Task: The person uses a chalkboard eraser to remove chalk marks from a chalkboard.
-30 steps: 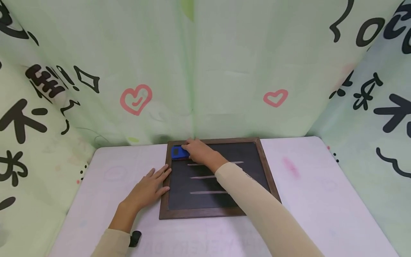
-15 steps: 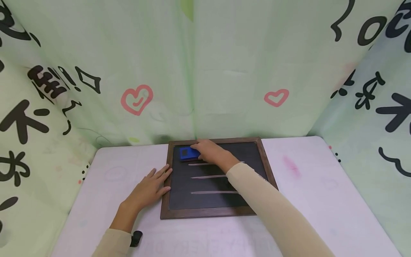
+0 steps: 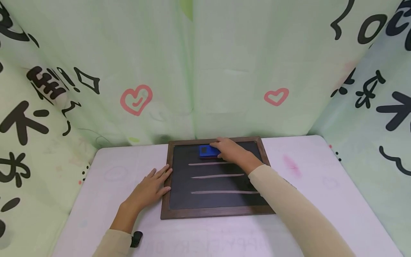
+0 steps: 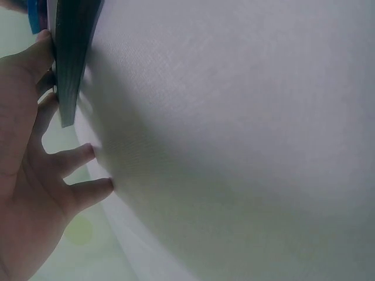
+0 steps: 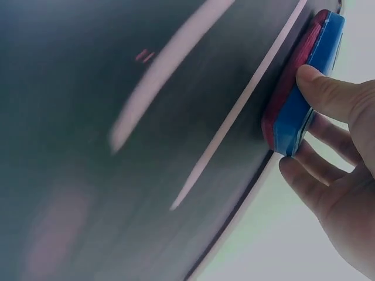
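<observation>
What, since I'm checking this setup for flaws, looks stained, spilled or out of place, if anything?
A pink smear on the pale table, right of the framed blackboard, looks odd: it stains an otherwise mostly plain surface. I can't tell what left it. Nothing looks spilled or broken.

Right sleeve [image 3: 298,214], apparent obstacle over chalkboard [image 3: 208,201]
</observation>
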{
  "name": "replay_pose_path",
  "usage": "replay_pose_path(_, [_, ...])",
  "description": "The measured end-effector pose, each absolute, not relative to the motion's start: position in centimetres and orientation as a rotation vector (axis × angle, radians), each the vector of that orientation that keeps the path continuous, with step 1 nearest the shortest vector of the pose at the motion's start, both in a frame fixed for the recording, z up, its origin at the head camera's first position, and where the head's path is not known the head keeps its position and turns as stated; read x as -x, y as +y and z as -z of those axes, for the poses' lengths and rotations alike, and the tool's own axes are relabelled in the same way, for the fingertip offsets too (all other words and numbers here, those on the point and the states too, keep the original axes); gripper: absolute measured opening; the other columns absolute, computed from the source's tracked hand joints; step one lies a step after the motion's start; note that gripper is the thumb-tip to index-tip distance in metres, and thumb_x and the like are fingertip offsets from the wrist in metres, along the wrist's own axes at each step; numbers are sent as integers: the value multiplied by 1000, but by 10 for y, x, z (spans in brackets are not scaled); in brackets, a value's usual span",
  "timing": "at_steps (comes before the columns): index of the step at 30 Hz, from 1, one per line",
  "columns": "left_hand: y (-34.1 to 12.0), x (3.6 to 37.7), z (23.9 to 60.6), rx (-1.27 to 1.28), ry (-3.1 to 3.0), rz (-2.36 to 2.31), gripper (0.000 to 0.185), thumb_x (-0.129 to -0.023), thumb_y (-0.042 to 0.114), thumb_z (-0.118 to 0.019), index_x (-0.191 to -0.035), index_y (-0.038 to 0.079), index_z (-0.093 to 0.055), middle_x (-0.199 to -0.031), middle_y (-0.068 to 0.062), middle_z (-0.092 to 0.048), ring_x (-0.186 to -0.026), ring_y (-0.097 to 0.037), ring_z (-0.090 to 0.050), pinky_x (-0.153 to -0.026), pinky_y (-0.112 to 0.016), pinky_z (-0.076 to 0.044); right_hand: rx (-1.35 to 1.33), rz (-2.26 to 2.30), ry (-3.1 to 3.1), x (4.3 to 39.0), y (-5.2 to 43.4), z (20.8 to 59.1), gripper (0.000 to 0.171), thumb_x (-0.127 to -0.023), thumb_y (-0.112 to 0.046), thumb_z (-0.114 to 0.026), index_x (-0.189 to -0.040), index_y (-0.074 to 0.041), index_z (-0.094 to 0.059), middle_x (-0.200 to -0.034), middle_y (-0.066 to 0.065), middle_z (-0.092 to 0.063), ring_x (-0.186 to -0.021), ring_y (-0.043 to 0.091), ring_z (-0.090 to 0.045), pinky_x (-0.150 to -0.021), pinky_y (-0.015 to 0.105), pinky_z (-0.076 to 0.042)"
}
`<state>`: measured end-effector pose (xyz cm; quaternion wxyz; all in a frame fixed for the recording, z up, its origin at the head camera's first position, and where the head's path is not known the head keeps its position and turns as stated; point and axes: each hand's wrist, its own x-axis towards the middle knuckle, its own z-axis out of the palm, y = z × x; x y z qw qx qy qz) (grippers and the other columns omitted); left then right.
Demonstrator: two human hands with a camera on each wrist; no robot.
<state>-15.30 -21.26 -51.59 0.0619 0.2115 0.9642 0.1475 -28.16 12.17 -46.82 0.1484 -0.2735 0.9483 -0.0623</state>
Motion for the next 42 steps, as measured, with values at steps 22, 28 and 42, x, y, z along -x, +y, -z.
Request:
replay_pose_path(22, [-211, 153, 514, -625, 2916, -436, 68, -103, 37, -64, -161, 14, -38, -169, -8, -32, -147, -56, -35, -115, -69, -37, 603, 393, 2881, 273, 228, 477, 63, -94, -18, -77, -150, -1, -53, -146, 30, -52, -133, 49, -50, -112, 61, -44])
replay_pose_path(28, [-211, 153, 515, -640, 2915, -441, 68, -103, 38, -64, -161, 13, -38, -169, -8, -32, -147, -56, -35, -117, -67, -35, 549, 448, 2883, 269, 240, 474, 65, -92, -21, -80, -149, -1, -54, -145, 30, -53, -132, 47, -52, -111, 61, -46])
replay_pose_path(42, [-210, 151, 513, -628, 2914, -463, 68, -103, 37, -64, -161, 13, -38, -169, -8, -32, -147, -55, -34, -119, -65, -34, 548, 419, 2888, 261, 247, 476, 64, -90, -25, -82, -144, 1, -59, -132, 29, -58, -117, 44, -61, -99, 57, -54])
